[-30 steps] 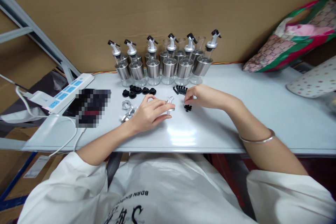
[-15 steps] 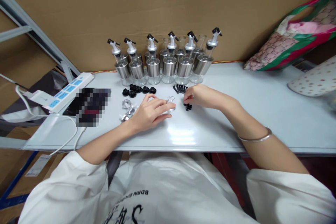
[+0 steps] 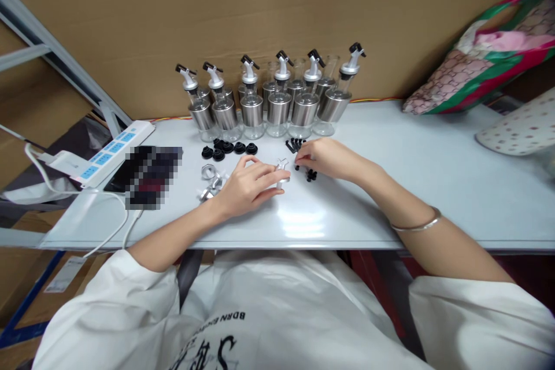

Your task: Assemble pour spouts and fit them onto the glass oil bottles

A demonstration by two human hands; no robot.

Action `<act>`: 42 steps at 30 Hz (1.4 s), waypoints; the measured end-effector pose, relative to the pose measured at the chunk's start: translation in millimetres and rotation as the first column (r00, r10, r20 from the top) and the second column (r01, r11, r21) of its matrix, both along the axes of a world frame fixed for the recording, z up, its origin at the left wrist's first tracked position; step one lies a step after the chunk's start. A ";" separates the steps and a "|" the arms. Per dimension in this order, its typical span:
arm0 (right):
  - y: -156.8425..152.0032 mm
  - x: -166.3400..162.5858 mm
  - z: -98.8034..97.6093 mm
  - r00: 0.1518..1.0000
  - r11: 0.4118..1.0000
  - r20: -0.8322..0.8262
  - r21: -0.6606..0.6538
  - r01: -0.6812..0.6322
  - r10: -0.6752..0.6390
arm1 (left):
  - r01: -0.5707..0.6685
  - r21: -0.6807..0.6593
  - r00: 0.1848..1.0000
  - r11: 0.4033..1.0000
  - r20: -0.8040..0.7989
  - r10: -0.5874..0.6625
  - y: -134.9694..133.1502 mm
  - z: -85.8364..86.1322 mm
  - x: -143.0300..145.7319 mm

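Note:
My left hand (image 3: 249,188) is closed around a silver pourer spout (image 3: 282,165), its forked top sticking up above the fingers. Close on its right, my right hand (image 3: 323,157) pinches a small black plug-like part (image 3: 297,167) at the fingertips, just over the table. Several similar small black parts (image 3: 311,175) lie beneath the right hand. Behind its fingers is a row of slim black levers (image 3: 295,144), partly hidden. Loose silver pourer pieces (image 3: 210,172) rest by my left wrist, and several black ribbed stoppers (image 3: 218,154) sit farther back.
Glass bottles with steel sleeves (image 3: 252,108) line the back, the front ones topped with pourers. A power strip (image 3: 115,150) and a blurred-out device (image 3: 151,179) lie left on the white table (image 3: 416,185). A patterned bag (image 3: 455,81) and a dotted container (image 3: 515,127) stand right.
My right hand has shifted a little left, away from the small black pile and towards the pourer spout, with one part now showing at its fingertips. My left hand stays in place.

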State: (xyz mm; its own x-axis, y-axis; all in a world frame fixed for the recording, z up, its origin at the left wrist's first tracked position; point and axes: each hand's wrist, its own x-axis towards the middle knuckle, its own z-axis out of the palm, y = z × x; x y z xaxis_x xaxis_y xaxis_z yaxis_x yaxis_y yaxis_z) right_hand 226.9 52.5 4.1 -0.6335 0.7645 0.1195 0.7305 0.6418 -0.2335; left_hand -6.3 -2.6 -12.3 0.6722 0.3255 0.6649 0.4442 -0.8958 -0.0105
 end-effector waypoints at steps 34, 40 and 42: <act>-21.0 -10.0 24.1 0.633 0.876 -0.760 -0.396 -0.276 -0.144 | 0.001 0.013 1.000 1.000 0.004 -0.001 1.4 -0.6 -1.2; -23.0 -13.5 24.2 0.597 0.881 -0.792 -0.369 -0.297 -0.131 | -0.002 0.014 1.000 1.000 -0.009 0.002 1.4 -1.2 -1.4; -23.7 -14.7 24.1 0.597 0.884 -0.794 -0.358 -0.300 -0.119 | -0.001 0.017 1.000 1.000 -0.008 0.001 1.5 -1.3 -1.5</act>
State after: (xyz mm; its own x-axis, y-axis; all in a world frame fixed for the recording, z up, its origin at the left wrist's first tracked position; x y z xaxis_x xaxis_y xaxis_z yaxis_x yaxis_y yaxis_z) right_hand 212.2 28.8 28.3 -0.5180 0.8056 0.2874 0.0698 0.3747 -0.9245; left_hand -7.8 -1.1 -13.6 0.6774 0.3153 0.6647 0.4453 -0.8949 -0.0293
